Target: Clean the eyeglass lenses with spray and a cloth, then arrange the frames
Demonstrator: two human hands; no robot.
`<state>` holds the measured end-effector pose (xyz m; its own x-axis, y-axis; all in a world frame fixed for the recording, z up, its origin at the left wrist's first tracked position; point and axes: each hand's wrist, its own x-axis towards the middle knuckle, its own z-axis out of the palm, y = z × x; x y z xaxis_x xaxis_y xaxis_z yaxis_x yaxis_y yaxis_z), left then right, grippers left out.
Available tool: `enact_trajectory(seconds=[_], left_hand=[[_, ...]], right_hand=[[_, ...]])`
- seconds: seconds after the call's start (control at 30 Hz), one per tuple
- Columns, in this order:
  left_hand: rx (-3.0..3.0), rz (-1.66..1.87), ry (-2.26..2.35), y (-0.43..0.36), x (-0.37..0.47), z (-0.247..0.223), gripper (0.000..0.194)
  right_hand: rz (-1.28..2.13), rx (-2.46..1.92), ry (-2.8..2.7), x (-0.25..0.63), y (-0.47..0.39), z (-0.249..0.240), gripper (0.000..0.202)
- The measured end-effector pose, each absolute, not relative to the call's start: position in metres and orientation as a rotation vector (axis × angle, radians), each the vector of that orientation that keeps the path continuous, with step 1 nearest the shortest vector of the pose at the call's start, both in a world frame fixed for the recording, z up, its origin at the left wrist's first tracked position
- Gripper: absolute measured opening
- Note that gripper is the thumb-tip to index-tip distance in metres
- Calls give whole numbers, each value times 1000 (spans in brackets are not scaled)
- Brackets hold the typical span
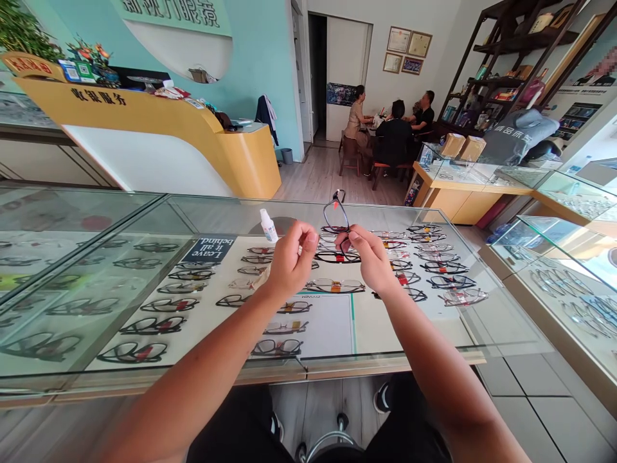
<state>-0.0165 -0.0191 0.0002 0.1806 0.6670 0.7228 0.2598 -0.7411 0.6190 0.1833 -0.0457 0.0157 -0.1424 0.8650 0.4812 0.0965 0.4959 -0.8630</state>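
My right hand grips a pair of dark-framed eyeglasses between thumb and fingers. The glasses are held upright and edge-on above the glass counter, with a small red mark on a lens. Level with it on the left, my left hand is closed, thumb against curled fingers, apart from the frame. Whatever it may hold is hidden. A pale, cloth-like patch shows beside the left wrist; I cannot tell whether the hand holds it. Just beyond that hand, a small white bottle stands on the counter top.
Rows of eyeglasses lie inside the glass display counter beneath my hands. More display cases stand at right. A yellow reception desk is at far left. Several people sit at a table in the back.
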Motion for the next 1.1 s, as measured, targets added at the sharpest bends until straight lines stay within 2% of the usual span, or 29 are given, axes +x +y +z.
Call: enact_trajectory(seconds=[0.13, 0.2, 0.6, 0.83, 0.93, 1.03, 1.1], left_hand=[[2261, 1606, 740, -23, -13, 7, 10], [2291, 1565, 692, -24, -13, 8, 7], [2312, 1344, 742, -21, -16, 3, 8], [2381, 1362, 754, -23, -15, 7, 18], [2413, 1432, 752, -23, -16, 3, 16], [2405, 1696, 804, -21, -18, 1, 11], [2396, 1888, 880, -18, -20, 4, 24]], right_hand=[[917, -801, -1550, 183, -47, 20, 39], [943, -801, -1545, 183, -48, 24, 38], [1007, -849, -1570, 184, -47, 27, 37], [1015, -877, -1581, 186, -47, 29, 38], [1019, -903, -1570, 188, -49, 32, 39], [1061, -907, -1590, 191, -50, 35, 39], [1111, -891, -1602, 193, -51, 35, 38]])
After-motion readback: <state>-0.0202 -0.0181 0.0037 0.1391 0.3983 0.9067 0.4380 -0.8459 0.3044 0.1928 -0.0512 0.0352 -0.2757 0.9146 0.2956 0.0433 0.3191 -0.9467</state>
